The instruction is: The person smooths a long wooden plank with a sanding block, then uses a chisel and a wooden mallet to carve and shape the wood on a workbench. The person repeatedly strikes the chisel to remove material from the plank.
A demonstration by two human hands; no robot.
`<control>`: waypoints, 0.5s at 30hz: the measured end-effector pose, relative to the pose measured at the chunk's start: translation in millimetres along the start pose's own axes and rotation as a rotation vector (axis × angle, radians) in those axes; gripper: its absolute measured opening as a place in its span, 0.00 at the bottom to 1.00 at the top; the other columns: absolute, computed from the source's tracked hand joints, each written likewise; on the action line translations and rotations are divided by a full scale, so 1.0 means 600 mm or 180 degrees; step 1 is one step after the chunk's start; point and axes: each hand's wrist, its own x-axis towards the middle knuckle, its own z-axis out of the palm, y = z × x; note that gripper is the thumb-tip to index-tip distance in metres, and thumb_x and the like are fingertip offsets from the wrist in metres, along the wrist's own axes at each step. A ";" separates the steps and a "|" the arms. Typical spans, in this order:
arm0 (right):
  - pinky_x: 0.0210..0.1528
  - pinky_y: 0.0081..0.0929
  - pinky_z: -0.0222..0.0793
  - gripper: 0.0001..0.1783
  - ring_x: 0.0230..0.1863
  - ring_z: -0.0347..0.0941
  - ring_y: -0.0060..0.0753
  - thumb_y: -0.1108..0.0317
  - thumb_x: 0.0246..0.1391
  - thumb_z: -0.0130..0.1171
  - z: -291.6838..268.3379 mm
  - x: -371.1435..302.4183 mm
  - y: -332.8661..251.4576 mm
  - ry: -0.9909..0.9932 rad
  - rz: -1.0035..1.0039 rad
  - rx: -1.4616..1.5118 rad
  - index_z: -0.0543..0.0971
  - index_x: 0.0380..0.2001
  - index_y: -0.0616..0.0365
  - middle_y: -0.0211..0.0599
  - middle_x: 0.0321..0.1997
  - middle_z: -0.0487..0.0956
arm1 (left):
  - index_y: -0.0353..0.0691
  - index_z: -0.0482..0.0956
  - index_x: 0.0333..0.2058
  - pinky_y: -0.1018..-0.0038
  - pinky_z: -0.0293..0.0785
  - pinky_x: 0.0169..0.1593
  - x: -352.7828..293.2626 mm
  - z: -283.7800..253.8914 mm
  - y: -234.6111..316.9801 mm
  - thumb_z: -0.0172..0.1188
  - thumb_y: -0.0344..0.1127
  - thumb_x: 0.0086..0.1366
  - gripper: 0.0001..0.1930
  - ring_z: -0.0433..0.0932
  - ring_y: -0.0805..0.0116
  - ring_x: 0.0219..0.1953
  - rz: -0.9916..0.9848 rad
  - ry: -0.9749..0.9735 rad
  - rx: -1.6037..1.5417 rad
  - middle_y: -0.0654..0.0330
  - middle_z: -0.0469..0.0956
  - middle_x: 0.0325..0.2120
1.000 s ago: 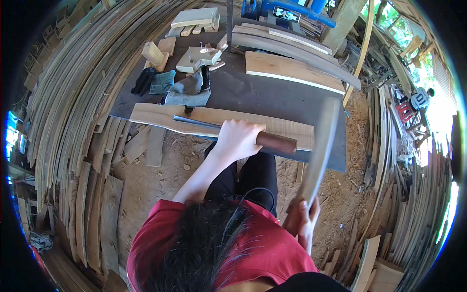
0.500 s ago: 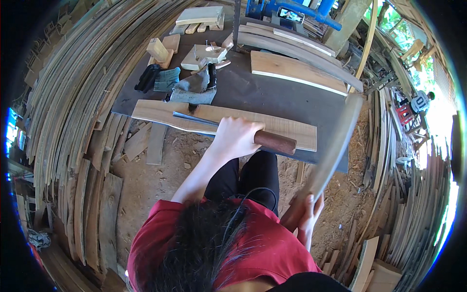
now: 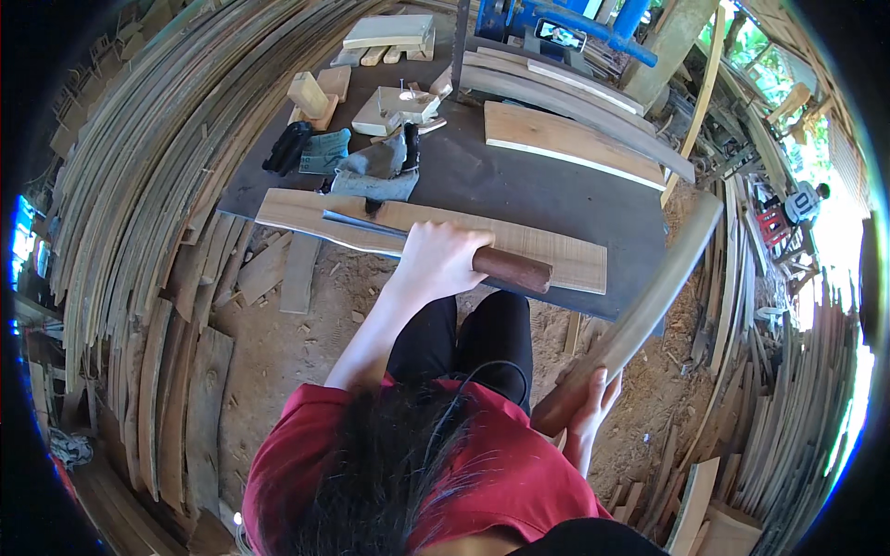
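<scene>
My left hand (image 3: 438, 261) is closed around a chisel (image 3: 513, 270) with a thick brown wooden handle. Its long metal blade points left and lies over a flat wooden board (image 3: 565, 255) along the near edge of the dark table. In my right hand (image 3: 591, 408), low on the right, is a long wooden club (image 3: 640, 315), gripped near its lower end. The club slants up and to the right, apart from the chisel handle. Just beyond the board, a crumpled grey cloth (image 3: 375, 171) lies by a dark spot on the board's far edge.
On the table (image 3: 454, 167) are a sandpaper sheet (image 3: 324, 151), a black object (image 3: 288, 148), wood blocks with nails (image 3: 399, 109) and curved planks (image 3: 570, 139). Stacked wood strips (image 3: 139, 204) line the left; more stand right. Far right, a person (image 3: 803, 200) is beside a red chair.
The club has swung outward to the right, away from the chisel handle. My left hand and the chisel have shifted slightly left along the board.
</scene>
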 end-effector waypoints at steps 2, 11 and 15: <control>0.25 0.28 0.70 0.28 0.23 0.72 0.33 0.54 0.52 0.56 0.009 -0.012 0.018 0.0116 0.0135 0.0112 0.63 0.47 0.63 0.44 0.28 0.74 | 0.50 0.76 0.24 0.61 0.70 0.27 0.002 -0.001 0.001 0.63 0.39 0.39 0.10 0.77 0.55 0.24 -0.0008 -0.0032 0.0029 0.58 0.75 0.16; 0.25 0.26 0.68 0.26 0.24 0.71 0.31 0.53 0.53 0.55 -0.009 0.003 0.031 -0.0460 0.0081 -0.0262 0.66 0.45 0.63 0.39 0.28 0.73 | 0.50 0.77 0.24 0.63 0.70 0.28 -0.008 -0.021 -0.032 0.64 0.40 0.41 0.09 0.77 0.57 0.24 -0.0090 0.0137 0.0056 0.59 0.75 0.16; 0.33 0.29 0.69 0.28 0.30 0.71 0.29 0.55 0.53 0.55 0.022 -0.010 0.042 -0.0427 0.0223 0.0039 0.64 0.51 0.63 0.40 0.31 0.74 | 0.49 0.77 0.24 0.63 0.70 0.29 -0.003 -0.020 -0.031 0.64 0.39 0.40 0.09 0.77 0.56 0.24 -0.0090 0.0124 0.0012 0.59 0.75 0.17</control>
